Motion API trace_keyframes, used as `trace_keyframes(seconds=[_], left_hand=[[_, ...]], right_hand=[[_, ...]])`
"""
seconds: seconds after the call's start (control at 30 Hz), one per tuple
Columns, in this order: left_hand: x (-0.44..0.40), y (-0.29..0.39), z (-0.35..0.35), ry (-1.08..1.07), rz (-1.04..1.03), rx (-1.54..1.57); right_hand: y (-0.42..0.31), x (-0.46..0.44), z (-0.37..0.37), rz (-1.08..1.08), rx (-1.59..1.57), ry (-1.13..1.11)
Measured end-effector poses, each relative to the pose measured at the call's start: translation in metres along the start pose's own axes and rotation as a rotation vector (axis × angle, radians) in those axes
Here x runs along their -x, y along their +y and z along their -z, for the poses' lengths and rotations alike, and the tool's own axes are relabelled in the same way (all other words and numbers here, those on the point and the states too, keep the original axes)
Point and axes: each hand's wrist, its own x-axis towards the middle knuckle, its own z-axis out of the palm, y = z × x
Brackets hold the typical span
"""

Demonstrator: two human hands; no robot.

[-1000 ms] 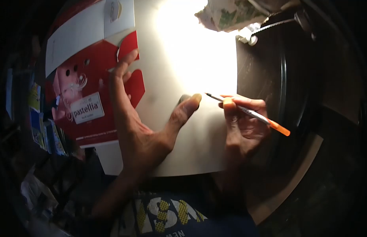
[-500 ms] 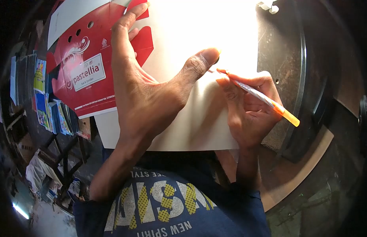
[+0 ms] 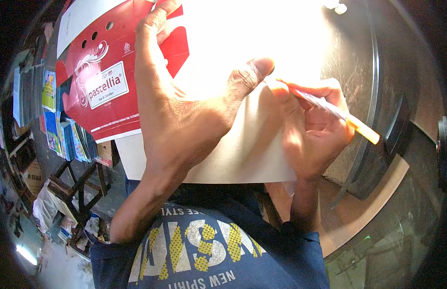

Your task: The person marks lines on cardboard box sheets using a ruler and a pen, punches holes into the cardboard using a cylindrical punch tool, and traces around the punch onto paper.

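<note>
A large white sheet [image 3: 223,164] lies in front of me, its upper part washed out by glare. Over its left side rests a flattened red cardboard box [image 3: 117,113] printed "pastellia". My left hand [image 3: 185,111] is spread across both, fingers on the red cardboard and thumb stretched right over the sheet. In my right hand [image 3: 315,125] is a pen [image 3: 351,123] with a clear barrel and an orange end, pinched between thumb and fingers. Its tip is near my left thumb, over the sheet; whether it touches the paper I cannot tell.
Stacks of colourful booklets [image 3: 52,113] stand at the left. Below them are a dark wooden frame [image 3: 81,188] and a white bag [image 3: 47,204]. A dark metal edge [image 3: 375,82] and a curved brown board [image 3: 373,204] lie at the right.
My right hand with the pen has shifted slightly right. My left thumb has also moved a little to the right, while the red cardboard stays nearly in place.
</note>
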Motion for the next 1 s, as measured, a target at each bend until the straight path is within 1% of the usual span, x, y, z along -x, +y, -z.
trace_keyframes(seconds=[0.03,0.1,0.2,0.23,0.3,0.37,0.4,0.47,0.57,0.6,0.63,0.7,0.73,0.87,0.93,1.0], left_hand=[[0.002,0.023,-0.005,0.069,0.143,0.118],[-0.001,0.038,-0.007,0.133,0.285,0.236],[-0.002,0.039,-0.005,0.072,0.328,0.243],[-0.003,0.040,-0.005,0.056,0.339,0.234],[-0.001,0.034,-0.007,0.034,0.348,0.226],[0.003,0.018,-0.011,0.105,0.233,0.288],[0.005,0.012,-0.011,0.125,0.194,0.309],[0.006,0.005,-0.004,0.071,0.220,0.138],[0.005,0.005,-0.002,0.051,0.256,0.084],[0.006,0.003,-0.002,0.060,0.234,0.063],[0.005,0.003,-0.003,0.055,0.230,0.067],[0.004,0.005,-0.002,0.044,0.262,0.108],[0.004,0.007,-0.002,0.035,0.276,0.121],[0.003,0.009,-0.001,0.035,0.282,0.153],[0.003,0.010,-0.001,0.011,0.283,0.160],[0.003,0.010,-0.002,0.018,0.274,0.181]], right_hand=[[0.000,-0.003,0.003,0.011,0.078,-0.028],[0.000,-0.008,0.006,0.021,0.156,-0.051],[0.003,-0.013,0.009,-0.018,0.085,-0.081],[0.004,-0.014,0.010,0.020,0.108,-0.104],[0.006,-0.017,0.011,0.059,0.134,-0.121],[0.004,-0.020,0.009,0.103,0.021,-0.137],[0.005,-0.021,0.009,0.103,0.023,-0.130],[0.006,-0.023,0.010,0.058,0.063,-0.147],[0.002,-0.028,0.009,0.035,0.134,-0.192],[0.006,-0.030,0.010,0.070,0.135,-0.214],[0.007,-0.032,0.009,0.070,0.138,-0.208],[0.007,-0.035,0.009,0.070,0.192,-0.270],[0.008,-0.036,0.009,0.107,0.211,-0.299],[0.000,-0.041,0.007,0.103,0.298,-0.313],[-0.001,-0.046,0.008,0.036,0.284,-0.348],[-0.002,-0.048,0.011,0.045,0.294,-0.364]])
